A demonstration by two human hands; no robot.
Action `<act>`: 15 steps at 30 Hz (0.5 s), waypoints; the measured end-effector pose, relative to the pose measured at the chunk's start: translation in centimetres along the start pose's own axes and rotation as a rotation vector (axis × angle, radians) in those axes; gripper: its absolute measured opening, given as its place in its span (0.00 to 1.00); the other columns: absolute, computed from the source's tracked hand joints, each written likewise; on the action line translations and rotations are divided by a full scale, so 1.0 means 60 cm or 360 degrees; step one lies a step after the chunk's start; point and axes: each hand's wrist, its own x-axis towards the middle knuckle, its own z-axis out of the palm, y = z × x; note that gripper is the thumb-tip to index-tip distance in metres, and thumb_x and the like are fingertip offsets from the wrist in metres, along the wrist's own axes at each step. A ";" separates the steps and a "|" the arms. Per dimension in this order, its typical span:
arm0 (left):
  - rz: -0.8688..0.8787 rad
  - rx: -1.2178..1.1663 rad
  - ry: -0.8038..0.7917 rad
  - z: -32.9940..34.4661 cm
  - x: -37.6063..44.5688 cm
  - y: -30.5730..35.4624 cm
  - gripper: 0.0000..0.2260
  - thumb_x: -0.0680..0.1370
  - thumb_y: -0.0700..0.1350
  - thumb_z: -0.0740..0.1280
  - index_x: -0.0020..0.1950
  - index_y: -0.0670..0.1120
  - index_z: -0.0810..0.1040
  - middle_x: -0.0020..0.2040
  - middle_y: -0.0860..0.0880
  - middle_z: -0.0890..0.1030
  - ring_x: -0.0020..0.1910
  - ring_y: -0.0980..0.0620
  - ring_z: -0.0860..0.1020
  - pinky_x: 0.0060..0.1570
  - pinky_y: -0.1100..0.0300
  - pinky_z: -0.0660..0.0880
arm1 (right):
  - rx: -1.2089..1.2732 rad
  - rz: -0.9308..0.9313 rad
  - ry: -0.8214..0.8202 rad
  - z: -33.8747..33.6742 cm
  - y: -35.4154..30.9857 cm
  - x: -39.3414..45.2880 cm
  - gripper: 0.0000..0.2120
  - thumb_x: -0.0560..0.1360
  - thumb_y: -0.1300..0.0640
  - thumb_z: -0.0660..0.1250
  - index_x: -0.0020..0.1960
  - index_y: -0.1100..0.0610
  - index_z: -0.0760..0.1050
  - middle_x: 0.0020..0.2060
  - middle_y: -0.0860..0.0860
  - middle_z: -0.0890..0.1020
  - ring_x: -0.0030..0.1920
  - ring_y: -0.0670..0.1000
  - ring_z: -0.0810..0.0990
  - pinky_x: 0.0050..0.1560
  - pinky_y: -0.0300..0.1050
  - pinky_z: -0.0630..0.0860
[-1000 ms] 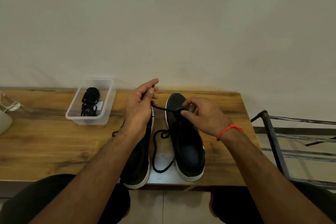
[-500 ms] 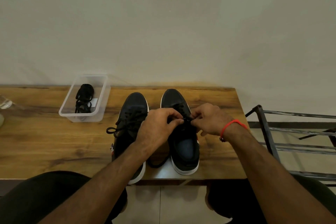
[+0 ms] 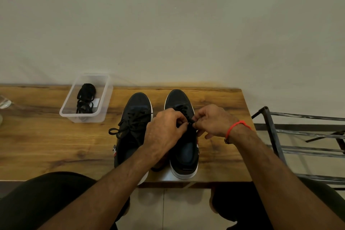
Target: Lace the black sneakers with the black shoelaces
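Two black sneakers with white soles stand side by side on the wooden table (image 3: 46,145), toes toward the wall. The left sneaker (image 3: 137,117) is laced, with a bow loop lying off its left side. Over the eyelets of the right sneaker (image 3: 180,102), my left hand (image 3: 164,132) and my right hand (image 3: 212,121) meet fingertip to fingertip. Both pinch the black shoelace (image 3: 189,123) between them. A loop of that lace shows on the table between the heels. My hands hide most of the lacing.
A clear plastic tub (image 3: 87,99) at the back left holds a bundle of spare black laces (image 3: 85,100). A glass object (image 3: 4,101) sits at the table's far left edge. A dark metal rack (image 3: 298,136) stands right of the table. My knees are under the front edge.
A second ago my left hand was raised over the left sneaker, pulling the lace taut. It has come down and right to meet my right hand at the right sneaker's eyelets.
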 end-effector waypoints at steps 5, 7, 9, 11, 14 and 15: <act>0.0039 0.0029 0.0016 0.006 -0.004 -0.004 0.09 0.80 0.57 0.69 0.57 0.56 0.82 0.54 0.58 0.79 0.52 0.58 0.78 0.51 0.54 0.80 | 0.0016 -0.0002 -0.0052 -0.002 -0.004 -0.003 0.08 0.81 0.58 0.65 0.58 0.53 0.79 0.49 0.51 0.85 0.44 0.47 0.86 0.43 0.46 0.84; 0.0053 -0.0013 0.0022 0.005 -0.004 -0.006 0.09 0.79 0.57 0.69 0.57 0.57 0.83 0.54 0.59 0.80 0.52 0.59 0.77 0.50 0.56 0.80 | 0.0018 0.0002 -0.0042 -0.004 -0.002 -0.004 0.08 0.82 0.58 0.64 0.58 0.52 0.78 0.49 0.51 0.84 0.45 0.47 0.85 0.43 0.47 0.84; 0.0035 -0.0095 0.0006 0.002 -0.003 -0.007 0.09 0.78 0.57 0.70 0.56 0.57 0.83 0.53 0.59 0.80 0.51 0.60 0.77 0.50 0.56 0.80 | -0.0043 -0.0021 -0.0010 -0.003 -0.002 -0.005 0.05 0.81 0.58 0.65 0.55 0.51 0.78 0.49 0.51 0.84 0.46 0.48 0.85 0.45 0.48 0.85; 0.0005 -0.0160 -0.0027 0.000 -0.002 -0.008 0.08 0.78 0.56 0.72 0.55 0.57 0.83 0.51 0.60 0.79 0.50 0.61 0.77 0.50 0.56 0.81 | -0.0068 -0.0030 0.0015 -0.001 -0.003 -0.005 0.03 0.81 0.57 0.66 0.51 0.50 0.78 0.48 0.50 0.84 0.46 0.48 0.85 0.45 0.49 0.85; -0.0011 -0.0198 -0.0033 0.000 0.001 -0.010 0.09 0.75 0.57 0.74 0.53 0.58 0.79 0.53 0.60 0.77 0.52 0.60 0.76 0.55 0.52 0.79 | 0.0069 -0.0019 0.0084 0.001 -0.004 -0.004 0.03 0.80 0.56 0.67 0.48 0.51 0.78 0.47 0.50 0.84 0.45 0.48 0.85 0.42 0.48 0.85; -0.0018 -0.0169 -0.0017 -0.001 0.003 -0.011 0.12 0.74 0.59 0.74 0.52 0.59 0.76 0.56 0.59 0.75 0.56 0.59 0.74 0.60 0.50 0.76 | 0.0142 -0.0014 0.0168 0.000 -0.005 -0.004 0.03 0.80 0.55 0.67 0.47 0.52 0.79 0.47 0.50 0.84 0.45 0.48 0.85 0.41 0.48 0.85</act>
